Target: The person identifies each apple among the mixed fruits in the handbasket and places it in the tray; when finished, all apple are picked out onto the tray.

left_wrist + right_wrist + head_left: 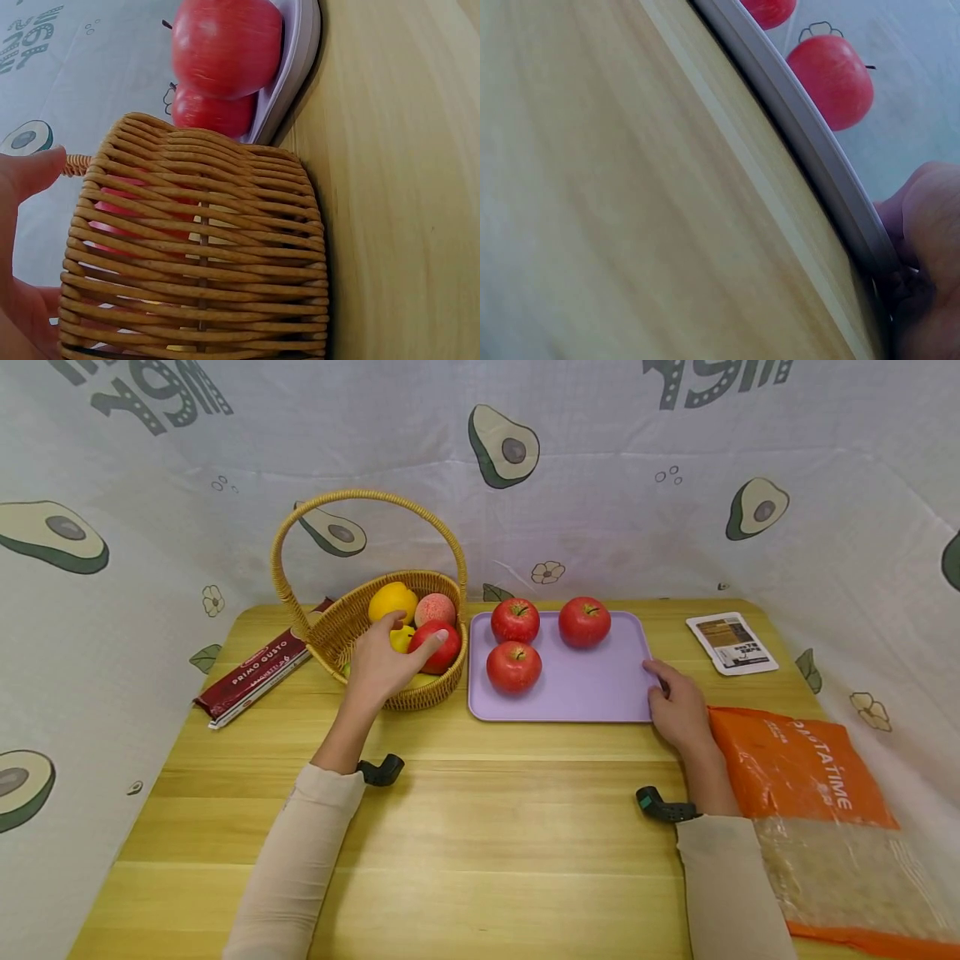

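Over the wicker basket [423,697] is my left hand [382,660], thumb and fingers spread apart. Its thumb overlaps a red apple [447,652] inside, and the fingers reach in above the yellow fruit [393,600]. A pinkish peach-like fruit [435,609] lies behind that apple. In the left wrist view, the basket's woven wall [195,247] hides part of the fingers. My right hand [681,703] grips the right rim of a lilac tray [592,689]. On the tray's left and middle sit three red apples, one at the front [513,667].
Left of the basket lies a dark red packet [258,672], partly behind it. A small white packet [732,643] rests beyond the tray at the right. An orange bag [810,777] with a clear lower part lies beside my right forearm. The basket's tall handle [367,493] arches above the fruit.
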`<control>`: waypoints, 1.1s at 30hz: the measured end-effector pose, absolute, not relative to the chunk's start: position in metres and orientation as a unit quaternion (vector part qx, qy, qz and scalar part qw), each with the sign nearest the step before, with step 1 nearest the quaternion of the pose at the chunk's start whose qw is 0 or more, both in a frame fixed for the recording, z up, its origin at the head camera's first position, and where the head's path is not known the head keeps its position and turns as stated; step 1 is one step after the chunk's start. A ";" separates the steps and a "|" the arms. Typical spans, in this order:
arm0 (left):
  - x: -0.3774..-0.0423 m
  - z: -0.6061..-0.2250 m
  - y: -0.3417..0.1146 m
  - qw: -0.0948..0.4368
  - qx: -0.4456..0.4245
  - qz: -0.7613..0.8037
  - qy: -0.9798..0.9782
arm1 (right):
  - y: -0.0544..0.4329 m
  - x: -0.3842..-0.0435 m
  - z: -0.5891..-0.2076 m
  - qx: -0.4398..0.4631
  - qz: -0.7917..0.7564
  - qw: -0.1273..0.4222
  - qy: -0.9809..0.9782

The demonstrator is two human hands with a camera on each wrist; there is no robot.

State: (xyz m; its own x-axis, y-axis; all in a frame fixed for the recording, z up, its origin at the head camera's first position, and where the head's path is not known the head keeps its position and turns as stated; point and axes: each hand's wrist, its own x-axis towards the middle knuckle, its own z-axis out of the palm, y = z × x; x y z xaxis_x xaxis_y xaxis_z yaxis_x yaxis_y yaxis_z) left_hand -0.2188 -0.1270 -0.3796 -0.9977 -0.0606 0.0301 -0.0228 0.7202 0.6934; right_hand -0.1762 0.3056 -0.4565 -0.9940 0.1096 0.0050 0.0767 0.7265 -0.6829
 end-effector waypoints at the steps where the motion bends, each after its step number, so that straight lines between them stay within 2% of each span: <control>1: -0.220 -0.380 -0.127 0.020 0.024 -0.374 -0.927 | 0.306 -0.177 -0.457 -0.048 0.365 0.026 -0.929; 21: -0.236 -0.383 -0.121 -0.061 0.029 -0.375 -0.924 | 0.305 -0.179 -0.457 -0.056 0.371 0.012 -0.927; 27: -0.236 -0.385 -0.122 -0.066 0.023 -0.387 -0.920 | 0.305 -0.178 -0.456 -0.057 0.367 0.010 -0.928; 33: -0.234 -0.386 -0.121 -0.048 0.018 -0.396 -0.917 | 0.305 -0.178 -0.455 -0.055 0.367 0.011 -0.929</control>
